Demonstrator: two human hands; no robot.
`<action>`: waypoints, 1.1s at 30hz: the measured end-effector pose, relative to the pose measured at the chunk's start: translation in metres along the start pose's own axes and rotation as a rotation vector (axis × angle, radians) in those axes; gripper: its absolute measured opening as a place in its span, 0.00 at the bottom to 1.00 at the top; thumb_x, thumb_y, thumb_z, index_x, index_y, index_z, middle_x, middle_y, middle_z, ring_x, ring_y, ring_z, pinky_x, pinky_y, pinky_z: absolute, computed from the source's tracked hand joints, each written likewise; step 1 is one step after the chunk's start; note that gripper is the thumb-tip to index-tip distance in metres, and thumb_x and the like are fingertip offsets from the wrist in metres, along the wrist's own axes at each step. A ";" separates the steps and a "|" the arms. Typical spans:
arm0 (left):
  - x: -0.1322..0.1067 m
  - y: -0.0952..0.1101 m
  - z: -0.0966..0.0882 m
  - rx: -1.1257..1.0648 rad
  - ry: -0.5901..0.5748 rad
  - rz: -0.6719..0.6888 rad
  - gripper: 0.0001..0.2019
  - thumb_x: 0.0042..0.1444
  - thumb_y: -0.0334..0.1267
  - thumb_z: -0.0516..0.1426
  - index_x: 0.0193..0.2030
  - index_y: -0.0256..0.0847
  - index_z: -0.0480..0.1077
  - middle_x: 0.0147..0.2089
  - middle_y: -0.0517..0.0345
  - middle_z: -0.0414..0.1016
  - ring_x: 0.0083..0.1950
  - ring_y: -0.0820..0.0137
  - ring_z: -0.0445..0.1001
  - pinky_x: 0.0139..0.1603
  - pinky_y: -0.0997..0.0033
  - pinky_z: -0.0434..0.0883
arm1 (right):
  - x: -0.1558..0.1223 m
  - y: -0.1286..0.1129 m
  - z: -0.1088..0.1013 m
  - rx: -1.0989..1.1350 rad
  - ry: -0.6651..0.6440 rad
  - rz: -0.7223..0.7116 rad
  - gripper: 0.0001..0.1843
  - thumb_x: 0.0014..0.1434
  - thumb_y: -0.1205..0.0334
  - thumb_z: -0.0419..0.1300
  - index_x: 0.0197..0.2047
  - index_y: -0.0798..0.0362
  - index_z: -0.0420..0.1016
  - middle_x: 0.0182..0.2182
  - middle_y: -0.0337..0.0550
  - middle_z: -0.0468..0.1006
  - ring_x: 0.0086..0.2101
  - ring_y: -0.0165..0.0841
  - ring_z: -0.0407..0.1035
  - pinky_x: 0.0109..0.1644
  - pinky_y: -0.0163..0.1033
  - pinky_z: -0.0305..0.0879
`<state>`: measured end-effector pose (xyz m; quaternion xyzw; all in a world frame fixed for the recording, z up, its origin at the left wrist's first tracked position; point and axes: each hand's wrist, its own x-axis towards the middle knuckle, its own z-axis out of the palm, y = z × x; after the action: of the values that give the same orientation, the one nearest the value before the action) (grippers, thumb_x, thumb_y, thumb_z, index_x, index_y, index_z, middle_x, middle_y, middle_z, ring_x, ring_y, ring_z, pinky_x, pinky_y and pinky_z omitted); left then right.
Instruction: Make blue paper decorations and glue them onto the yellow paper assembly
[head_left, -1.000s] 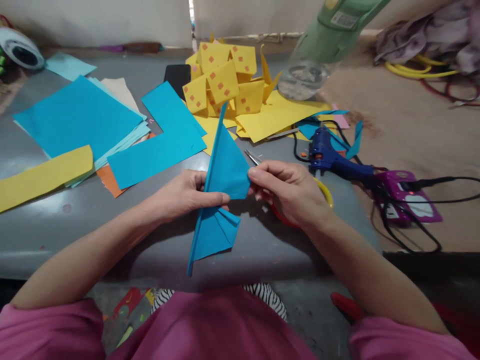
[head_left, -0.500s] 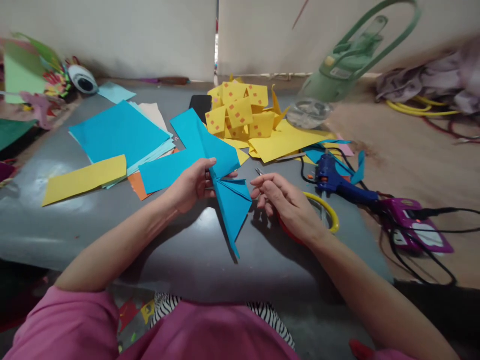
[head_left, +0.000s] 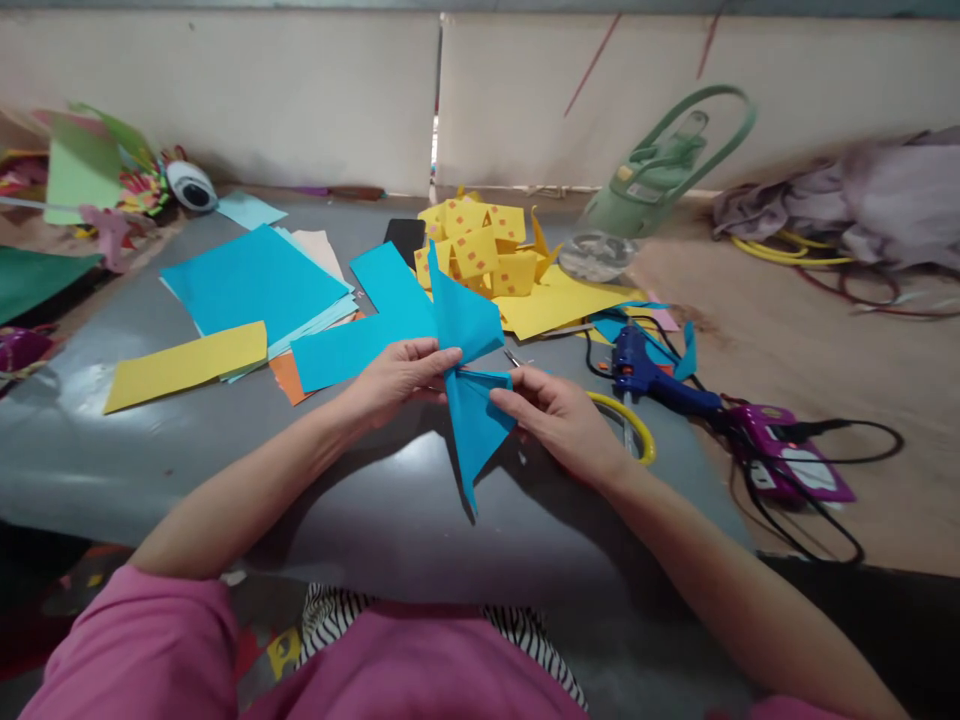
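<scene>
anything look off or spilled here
No spill shows. The green-and-clear bottle seems to lean right, perhaps only lens distortion, and thin black cables lie in messy loops around the flat purple box.

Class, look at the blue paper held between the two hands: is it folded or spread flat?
Folded: the held blue paper shows narrow, layered pleats running from the left hand toward the right hand.

scissors (head_left: pixel 648 436) part. hidden by R hand (head_left: pixel 551 415), green sheet (head_left: pixel 37 284) cut off L edge, cloth (head_left: pixel 892 205) R edge
</scene>
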<state>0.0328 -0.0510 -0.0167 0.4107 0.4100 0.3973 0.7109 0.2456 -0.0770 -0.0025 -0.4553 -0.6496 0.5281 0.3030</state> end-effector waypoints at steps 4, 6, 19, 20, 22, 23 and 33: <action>0.000 0.004 0.002 -0.023 0.049 0.025 0.13 0.56 0.44 0.67 0.31 0.39 0.69 0.28 0.63 0.77 0.29 0.76 0.75 0.32 0.77 0.73 | -0.003 -0.001 -0.004 -0.144 0.102 -0.134 0.16 0.69 0.49 0.55 0.50 0.51 0.72 0.30 0.36 0.72 0.25 0.27 0.65 0.28 0.34 0.64; -0.001 0.008 0.004 -0.055 0.059 0.020 0.13 0.56 0.42 0.66 0.31 0.38 0.69 0.29 0.62 0.77 0.28 0.76 0.76 0.30 0.78 0.72 | -0.004 0.001 -0.008 -0.351 0.190 -0.351 0.15 0.70 0.57 0.53 0.58 0.49 0.69 0.40 0.43 0.77 0.32 0.31 0.71 0.34 0.38 0.70; -0.001 -0.004 0.000 0.175 -0.052 -0.067 0.15 0.54 0.40 0.68 0.42 0.39 0.69 0.28 0.63 0.73 0.28 0.76 0.72 0.34 0.72 0.71 | -0.011 0.022 0.006 -1.266 0.019 -1.147 0.14 0.68 0.70 0.56 0.54 0.48 0.76 0.44 0.40 0.83 0.45 0.34 0.71 0.52 0.42 0.64; -0.001 -0.004 0.000 0.173 -0.038 -0.075 0.14 0.55 0.38 0.67 0.43 0.39 0.68 0.28 0.63 0.73 0.28 0.75 0.73 0.34 0.72 0.71 | -0.012 0.023 0.006 -1.270 0.015 -1.140 0.15 0.68 0.70 0.56 0.55 0.48 0.76 0.44 0.40 0.83 0.45 0.34 0.71 0.52 0.42 0.64; -0.001 -0.001 0.001 0.159 -0.017 -0.086 0.14 0.56 0.36 0.66 0.44 0.39 0.67 0.29 0.63 0.74 0.29 0.75 0.74 0.33 0.72 0.70 | -0.013 0.024 0.007 -1.270 0.020 -1.143 0.17 0.68 0.71 0.56 0.57 0.48 0.75 0.45 0.41 0.82 0.46 0.35 0.71 0.52 0.43 0.63; -0.002 -0.001 0.002 0.152 -0.014 -0.083 0.14 0.56 0.35 0.66 0.44 0.40 0.67 0.29 0.63 0.74 0.29 0.75 0.74 0.33 0.73 0.70 | -0.014 0.024 0.007 -1.261 0.016 -1.152 0.18 0.67 0.71 0.57 0.58 0.48 0.75 0.45 0.42 0.82 0.47 0.35 0.71 0.53 0.43 0.63; -0.004 -0.007 -0.001 0.548 0.002 0.024 0.19 0.58 0.47 0.63 0.51 0.40 0.66 0.37 0.58 0.75 0.35 0.69 0.76 0.37 0.69 0.72 | -0.009 0.033 0.007 -1.194 0.003 -1.081 0.14 0.67 0.67 0.57 0.53 0.46 0.77 0.45 0.41 0.83 0.46 0.35 0.71 0.52 0.44 0.63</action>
<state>0.0320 -0.0568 -0.0222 0.5921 0.4981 0.2804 0.5680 0.2522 -0.0870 -0.0348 -0.1636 -0.9524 -0.1285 0.2230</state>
